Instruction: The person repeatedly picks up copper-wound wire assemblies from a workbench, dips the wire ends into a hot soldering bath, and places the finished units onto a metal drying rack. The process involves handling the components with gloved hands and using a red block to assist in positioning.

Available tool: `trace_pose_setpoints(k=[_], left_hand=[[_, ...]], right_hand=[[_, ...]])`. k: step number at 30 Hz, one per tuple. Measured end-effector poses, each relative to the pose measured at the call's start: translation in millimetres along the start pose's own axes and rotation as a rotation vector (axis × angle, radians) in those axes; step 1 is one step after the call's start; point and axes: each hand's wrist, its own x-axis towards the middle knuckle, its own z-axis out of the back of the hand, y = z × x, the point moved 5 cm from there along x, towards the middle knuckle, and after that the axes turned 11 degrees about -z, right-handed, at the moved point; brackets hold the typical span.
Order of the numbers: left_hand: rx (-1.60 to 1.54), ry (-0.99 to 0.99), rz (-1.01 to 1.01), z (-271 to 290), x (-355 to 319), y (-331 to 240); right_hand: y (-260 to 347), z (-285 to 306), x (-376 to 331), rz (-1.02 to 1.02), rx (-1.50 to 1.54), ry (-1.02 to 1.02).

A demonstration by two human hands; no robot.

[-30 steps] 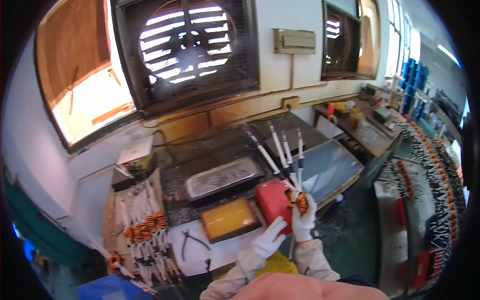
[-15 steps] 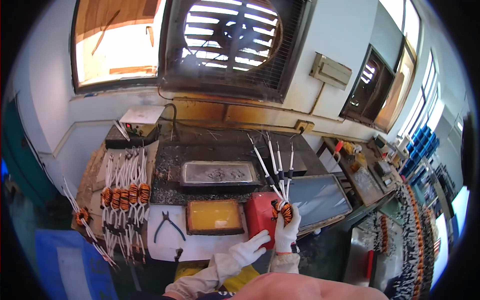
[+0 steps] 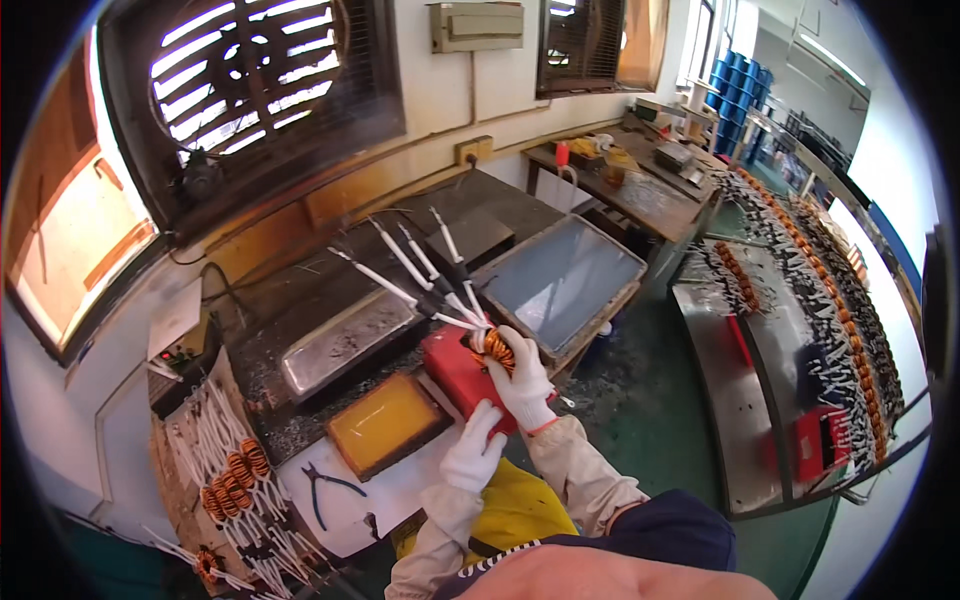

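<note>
My right hand [image 3: 522, 385], in a white glove, is closed around a ring-shaped coil [image 3: 493, 350] of copper-coloured wire. Several white-sleeved leads with black bands rise from the coil, pointing up and to the left. Behind and below it is a red box [image 3: 456, 372]. My left hand [image 3: 473, 448], also gloved in white, is at the box's near end with its fingers apart and nothing visible in them. Left of the box stands a tray [image 3: 408, 449] of yellow liquid. Cutting pliers [image 3: 318, 492] with blue handles lie on white paper.
A metal tray [image 3: 362, 361] with a silvery surface sits behind the yellow one. To the right is a wide tray [image 3: 603, 318] of grey-blue liquid. More coils [image 3: 235, 480] lie at left near a control box [image 3: 178, 338]. A metal cart [image 3: 715, 400] and rows of coils [image 3: 845, 320] stand at right.
The view has swung to the right, bringing more of the cart and coil rows into sight. My right hand still holds the coil; my left hand stays by the red box, its fingers more bent.
</note>
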Motion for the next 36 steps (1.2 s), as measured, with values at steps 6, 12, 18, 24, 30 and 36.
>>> trace_pose_setpoints(k=[6, 12, 18, 24, 30, 36], left_hand=[[0.15, 0.136, -0.008, -9, 5, -15], [0.167, 0.158, 0.032, 2, 1, -13], [0.122, 0.187, 0.112, 1, 3, -16], [0.089, 0.159, 0.012, -5, 5, -15], [0.067, 0.138, -0.112, -10, 1, 5], [-0.006, 0.213, -0.037, -17, 0, 8]], right_hand=[[-10, 22, 0, 0.003, 0.028, -0.079], [-7, 10, -4, 0.095, -0.024, -0.134], [-7, 11, -4, 0.033, -0.004, -0.075], [-8, 17, -3, 0.059, -0.053, -0.127], [2, 23, -2, -0.032, -0.014, -0.014], [-15, 25, -4, -0.112, -0.054, 0.028]])
